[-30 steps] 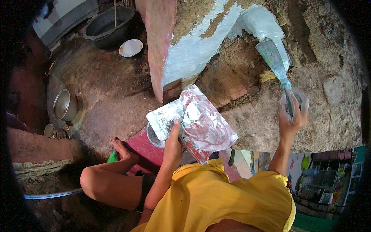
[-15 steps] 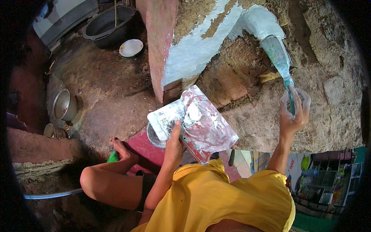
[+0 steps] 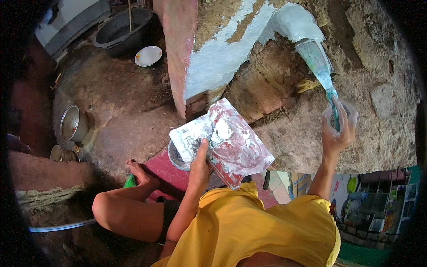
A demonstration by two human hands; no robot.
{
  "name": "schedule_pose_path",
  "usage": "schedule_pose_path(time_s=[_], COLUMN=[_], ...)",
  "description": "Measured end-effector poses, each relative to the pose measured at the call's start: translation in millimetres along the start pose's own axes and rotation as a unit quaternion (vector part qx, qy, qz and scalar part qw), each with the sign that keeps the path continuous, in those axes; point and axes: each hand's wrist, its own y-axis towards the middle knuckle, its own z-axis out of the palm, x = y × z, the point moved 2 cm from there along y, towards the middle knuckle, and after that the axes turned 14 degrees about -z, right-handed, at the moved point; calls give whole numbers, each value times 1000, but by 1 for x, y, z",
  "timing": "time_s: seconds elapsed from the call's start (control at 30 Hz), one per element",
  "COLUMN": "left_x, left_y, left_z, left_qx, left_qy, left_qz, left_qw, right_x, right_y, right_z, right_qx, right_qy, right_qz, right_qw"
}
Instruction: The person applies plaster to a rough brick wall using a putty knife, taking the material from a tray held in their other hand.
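Observation:
My left hand (image 3: pixel 200 165) is closed around a flat reddish board (image 3: pixel 242 147) smeared with white putty, a thicker lump of it on top. Against the board, beside my thumb, lies a rectangular white-coated plate (image 3: pixel 190 135); whether it is a separate tool I cannot tell. My right hand (image 3: pixel 339 127) grips the handle of a putty knife (image 3: pixel 318 64) with a teal-stained blade. That blade points away from me, its tip at the lower edge of a wet white putty patch (image 3: pixel 296 22) on the rough stone-and-earth wall (image 3: pixel 356 142).
A round metal container (image 3: pixel 177 158) stands partly under the board. Further left are a metal pot (image 3: pixel 74 123), a white plate (image 3: pixel 148 56) and a big dark basin (image 3: pixel 129 29) with a stick in it. Shelves with household items (image 3: pixel 378 209) stand at lower right.
The wall and floor have shifted slightly left and up in view. Both hands keep nearly the same place and grip, and the putty knife tilts slightly further left.

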Motion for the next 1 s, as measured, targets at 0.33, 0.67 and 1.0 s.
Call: schedule_pose_path(time_s=[0.33,0.67,1.0], left_x=[3,2,0], left_y=[4,5,1], left_z=[-3,-5,-1], left_qx=[4,8,6], left_qy=[0,4,-8], left_qz=[26,24,19], left_qw=[1000,1000,1000], right_x=[-6,-7,-13], right_y=[-18,10,-9], right_z=[-19,5,-7], right_qx=[25,-42,-24], right_qy=[-17,-13,-30], right_qz=[14,-4,8], right_qw=[999,999,999])
